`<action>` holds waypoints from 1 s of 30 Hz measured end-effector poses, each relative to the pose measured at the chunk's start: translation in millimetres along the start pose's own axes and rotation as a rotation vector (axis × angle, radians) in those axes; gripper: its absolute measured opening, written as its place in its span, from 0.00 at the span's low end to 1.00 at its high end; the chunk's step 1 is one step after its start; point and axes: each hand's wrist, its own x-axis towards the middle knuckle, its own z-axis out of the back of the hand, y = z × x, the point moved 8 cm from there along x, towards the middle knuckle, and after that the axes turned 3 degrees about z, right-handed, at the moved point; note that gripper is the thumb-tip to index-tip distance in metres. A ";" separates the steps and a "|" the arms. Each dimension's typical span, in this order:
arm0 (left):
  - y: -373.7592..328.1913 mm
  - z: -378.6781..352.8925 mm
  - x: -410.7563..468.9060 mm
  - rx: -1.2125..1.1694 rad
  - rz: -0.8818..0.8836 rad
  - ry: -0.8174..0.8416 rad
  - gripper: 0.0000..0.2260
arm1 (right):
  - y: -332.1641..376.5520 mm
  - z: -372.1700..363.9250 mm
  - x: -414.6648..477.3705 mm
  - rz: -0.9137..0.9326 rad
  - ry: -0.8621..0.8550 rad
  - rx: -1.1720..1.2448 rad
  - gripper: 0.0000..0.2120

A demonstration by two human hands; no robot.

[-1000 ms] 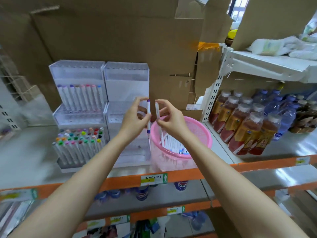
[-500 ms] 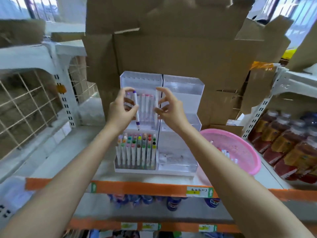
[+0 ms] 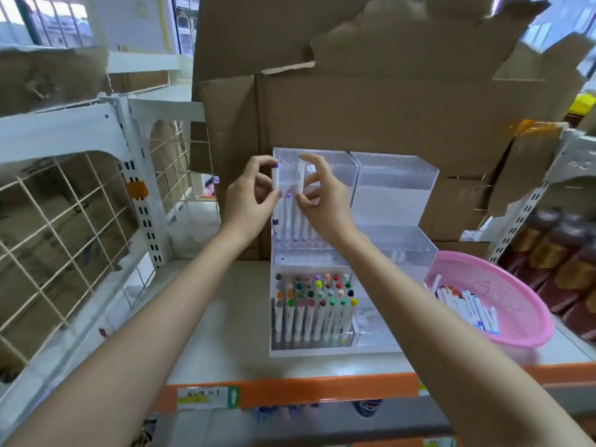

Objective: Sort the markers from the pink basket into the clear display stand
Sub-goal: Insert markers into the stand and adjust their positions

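Observation:
The clear display stand (image 3: 395, 179) stands on the shelf in tiers, its bottom left tier packed with several colour-capped markers (image 3: 311, 309). A few markers (image 3: 292, 221) stand in the middle left tier. My left hand (image 3: 250, 201) pinches a white marker with a purple cap (image 3: 275, 177) upright before the top left tier. My right hand (image 3: 322, 198) pinches a second white marker (image 3: 300, 179) upright just beside it. The pink basket (image 3: 516, 304) sits to the right of the stand and holds several more markers (image 3: 464, 306).
Big cardboard boxes (image 3: 371, 101) rise behind the stand. A white wire grid panel (image 3: 64, 227) and shelf upright stand at the left. Dark drink bottles (image 3: 561, 262) line the right. The shelf's front edge is orange (image 3: 322, 388) with a price label.
Both hands carried their markers from above the basket leftward and up to the stand's top left tier. The camera view swung left, so the basket and bottles now sit at the right.

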 end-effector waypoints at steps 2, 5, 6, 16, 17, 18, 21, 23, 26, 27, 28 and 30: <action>2.9 -1.1 3.2 -0.021 -0.015 0.001 0.19 | -0.7 -4.3 0.5 0.001 -0.034 -0.014 0.26; 6.8 -3.5 6.7 -0.055 -0.029 -0.009 0.19 | -2.8 -9.9 0.8 0.004 -0.056 -0.047 0.26; 7.7 -4.9 7.1 -0.057 -0.036 -0.006 0.19 | -3.3 -11.5 0.5 0.004 -0.059 -0.060 0.25; 19.8 -10.2 3.5 -0.065 -0.035 0.011 0.19 | -0.2 -20.9 -4.8 0.029 -0.079 -0.111 0.26; 20.3 -11.2 3.1 -0.067 -0.032 0.019 0.19 | -0.1 -20.7 -5.0 0.027 -0.080 -0.111 0.26; 20.8 -12.0 2.5 -0.071 -0.029 0.024 0.19 | -0.2 -20.2 -5.3 0.022 -0.080 -0.105 0.26; 23.8 -14.1 -0.3 -0.079 -0.028 0.028 0.18 | -2.2 -19.8 -5.9 0.006 -0.067 -0.082 0.27; 25.7 -15.8 -2.9 -0.066 -0.028 0.033 0.18 | -3.4 -20.4 -7.4 0.003 -0.057 -0.079 0.27; 23.8 -16.7 -3.1 -0.028 -0.044 0.039 0.18 | -5.0 -22.2 -10.8 -0.006 -0.045 -0.054 0.26; 22.5 -17.1 -2.7 -0.015 -0.052 0.043 0.18 | -5.5 -22.7 -11.5 -0.011 -0.040 -0.048 0.26; 21.8 -17.7 -2.4 -0.006 -0.055 0.048 0.18 | -5.9 -22.9 -11.8 -0.015 -0.036 -0.047 0.26; 23.5 -19.0 -3.1 0.002 -0.044 0.061 0.18 | -6.9 -23.3 -12.2 -0.019 -0.028 -0.047 0.26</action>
